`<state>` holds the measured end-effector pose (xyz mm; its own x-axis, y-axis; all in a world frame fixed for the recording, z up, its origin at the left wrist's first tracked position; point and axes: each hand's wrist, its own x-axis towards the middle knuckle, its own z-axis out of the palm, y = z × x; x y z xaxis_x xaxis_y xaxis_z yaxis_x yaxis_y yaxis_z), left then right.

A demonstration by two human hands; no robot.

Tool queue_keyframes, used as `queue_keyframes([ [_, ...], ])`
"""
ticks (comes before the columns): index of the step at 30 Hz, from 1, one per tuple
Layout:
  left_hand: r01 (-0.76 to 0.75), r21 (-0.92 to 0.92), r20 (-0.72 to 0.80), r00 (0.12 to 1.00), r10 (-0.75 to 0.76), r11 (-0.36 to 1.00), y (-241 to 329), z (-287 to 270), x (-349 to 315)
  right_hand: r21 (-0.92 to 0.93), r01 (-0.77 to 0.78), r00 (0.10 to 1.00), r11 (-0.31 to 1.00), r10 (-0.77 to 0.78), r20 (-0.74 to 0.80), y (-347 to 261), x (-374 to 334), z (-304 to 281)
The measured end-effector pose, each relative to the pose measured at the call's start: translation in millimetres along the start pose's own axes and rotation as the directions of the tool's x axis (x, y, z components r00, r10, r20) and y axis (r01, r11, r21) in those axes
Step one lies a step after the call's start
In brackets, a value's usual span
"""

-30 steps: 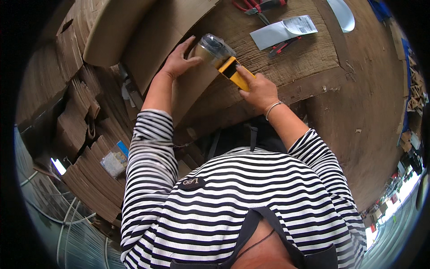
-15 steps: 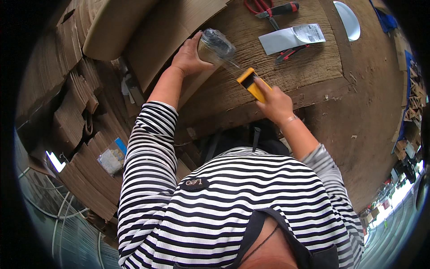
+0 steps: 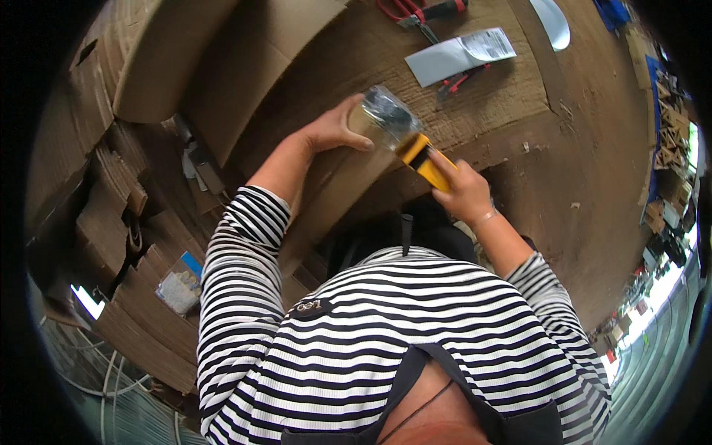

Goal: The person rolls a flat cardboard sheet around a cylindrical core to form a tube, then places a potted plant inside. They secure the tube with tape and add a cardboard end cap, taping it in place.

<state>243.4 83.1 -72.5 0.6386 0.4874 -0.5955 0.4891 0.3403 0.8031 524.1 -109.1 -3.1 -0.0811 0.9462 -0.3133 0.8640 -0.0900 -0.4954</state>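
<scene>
My left hand [image 3: 335, 127] is closed around the tan, film-wrapped end of a long package, thumb on the near side. Clear plastic wrap [image 3: 391, 111] covers this end, with something dark underneath. The tan body [image 3: 348, 182] seems to run back toward me under my left arm. A yellow hand tool [image 3: 432, 172] with a black part is gripped in my right hand [image 3: 463, 194]. Its tip meets the right edge of the wrapped end; whether a blade is out, I cannot tell.
On the wooden bench lie red-handled scissors [image 3: 401, 11], a white labelled packet [image 3: 460, 56] and a red-and-black tool [image 3: 454, 83] partly under it. A curved white piece [image 3: 551, 24] sits farther right. Cardboard sheets [image 3: 148, 326] and a large cardboard roll [image 3: 165, 59] crowd the left.
The wrapped end has come nearer and to the right with my left hand. The yellow tool, slightly apart from it before, now touches it. The whole view has shifted a little.
</scene>
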Motion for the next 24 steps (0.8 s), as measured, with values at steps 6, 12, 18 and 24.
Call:
queue_keyframes([
  [6,0.044,-0.076,0.079,0.996,-0.038,0.996,-4.0,39.1,4.4,0.042,-0.023,0.997,0.999,0.026,-0.072,21.4,-41.8,8.5],
  [12,0.214,0.658,-0.495,0.845,0.201,0.722,23.4,60.5,-25.2,0.124,0.093,0.985,0.988,-0.073,-0.157,-49.5,36.8,-8.5],
  [18,0.313,0.623,-0.581,0.799,0.157,0.717,23.7,57.4,-25.3,0.114,0.095,0.996,0.989,-0.094,-0.011,-31.9,-8.5,-49.8],
  [24,0.208,0.426,-0.485,0.874,0.029,0.880,26.1,25.0,-23.1,0.023,0.043,0.998,0.999,-0.044,0.036,11.3,-15.5,-10.3],
])
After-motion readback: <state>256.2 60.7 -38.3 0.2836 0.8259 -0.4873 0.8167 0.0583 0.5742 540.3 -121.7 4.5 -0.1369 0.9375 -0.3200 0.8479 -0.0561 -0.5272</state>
